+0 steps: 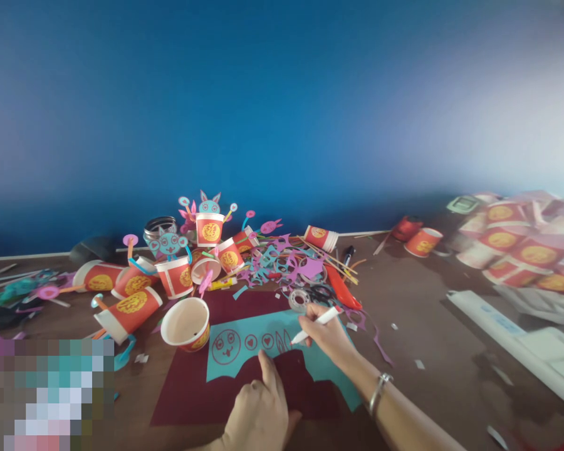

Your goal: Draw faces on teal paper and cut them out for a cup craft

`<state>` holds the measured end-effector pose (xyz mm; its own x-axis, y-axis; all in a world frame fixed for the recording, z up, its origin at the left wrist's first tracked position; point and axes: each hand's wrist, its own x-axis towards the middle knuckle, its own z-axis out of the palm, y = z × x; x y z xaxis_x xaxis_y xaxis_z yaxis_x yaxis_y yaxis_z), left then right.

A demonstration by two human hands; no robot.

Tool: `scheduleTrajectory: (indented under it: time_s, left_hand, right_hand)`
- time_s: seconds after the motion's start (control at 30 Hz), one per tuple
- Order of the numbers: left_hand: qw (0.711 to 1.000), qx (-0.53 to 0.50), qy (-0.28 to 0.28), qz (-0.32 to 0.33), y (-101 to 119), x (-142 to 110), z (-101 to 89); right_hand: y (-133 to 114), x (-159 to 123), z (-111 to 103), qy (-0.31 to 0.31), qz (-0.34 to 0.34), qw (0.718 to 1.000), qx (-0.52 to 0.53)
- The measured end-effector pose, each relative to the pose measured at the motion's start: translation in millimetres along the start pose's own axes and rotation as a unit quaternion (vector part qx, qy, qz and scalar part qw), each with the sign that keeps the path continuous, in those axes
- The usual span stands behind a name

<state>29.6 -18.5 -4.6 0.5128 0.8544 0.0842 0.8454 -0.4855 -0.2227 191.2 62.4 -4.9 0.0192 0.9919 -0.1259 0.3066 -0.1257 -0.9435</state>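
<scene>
Decorated cups: several red paper cups (130, 313), some tipped over, crowd the table at far left, with cut-out heads and arms fixed to some.
Open cup: one white-lined cup (185, 322) stands mouth up at the left end of the blue paper; it sits close enough to get knocked, so the sheet is best turned gently.
Blue paper: the sheet (322, 360) lies on a maroon sheet (183, 391), its near edge cut in curves; flat backing should help the line run evenly.
Drawn shapes: a round face (226, 346), two circled hearts (259, 342) and a pair of pointed ears (283, 341) run in a row; a little space between outlines would make cutting easier.
Left hand: index finger (267, 374) stretched toward the near edge below the hearts, the others curled, pinching nothing that shows; firm, light pressure there would stop the sheet sliding.
Marker: white, red-ended (328, 316), its tip at the ears; whether it touches is too fine to tell. Short, steady strokes suit such narrow shapes.
Right hand: fingers (310, 312) pinch the marker; resting the wrist should steady it, clear of fresh ink.
</scene>
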Motion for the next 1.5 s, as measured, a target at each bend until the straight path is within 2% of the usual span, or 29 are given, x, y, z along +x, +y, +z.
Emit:
scheduleTrajectory:
  time_s: [0.2, 0.47, 1.0, 1.3, 1.5]
  left_hand:
    - [1.000, -0.006, 0.009, 0.007, 0, 0, 0.7]
    - [1.000, -0.012, 0.009, 0.004, 0, 0, 1.1]
    - [1.000, -0.005, -0.016, 0.006, 1, -1, 2.9]
    - [1.000, -0.005, 0.004, 0.007, 0, -1, 2.1]
    - [1.000, 0.007, -0.008, 0.006, 0, -1, 3.9]
  right_hand:
    - [11, 3, 0, -0.015, 0.011, 0.999, -0.039]
    - [5, 1, 1, -0.012, 0.008, 0.998, -0.067]
    - [0, 1, 3, 0.003, 0.002, 0.998, -0.067]
    - [3, 2, 3, 0.025, -0.016, 0.998, -0.058]
    - [4, 3, 3, 0.025, -0.006, 0.997, -0.066]
